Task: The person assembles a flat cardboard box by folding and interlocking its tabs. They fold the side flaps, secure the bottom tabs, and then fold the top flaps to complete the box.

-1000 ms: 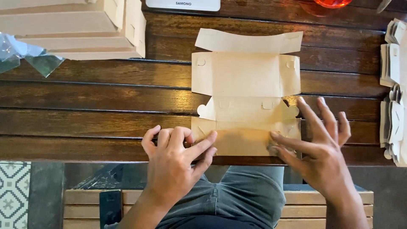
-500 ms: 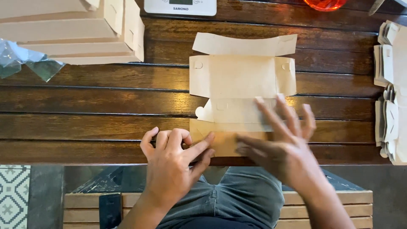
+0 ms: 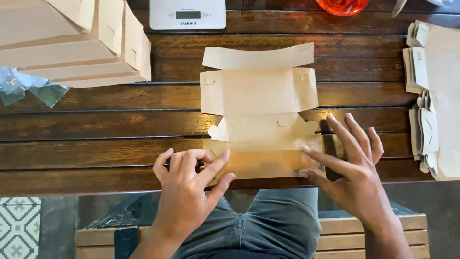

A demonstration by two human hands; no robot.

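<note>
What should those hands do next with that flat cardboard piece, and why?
Probably press along the crease: the nearest flap of the flat cardboard box blank is folded up, the left hand pinches its left end and the right hand its right, both at the table edge.

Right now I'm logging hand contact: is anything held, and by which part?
Both hands, left and right, pinch the flat cardboard box blank by its near folded flap's two ends.
</note>
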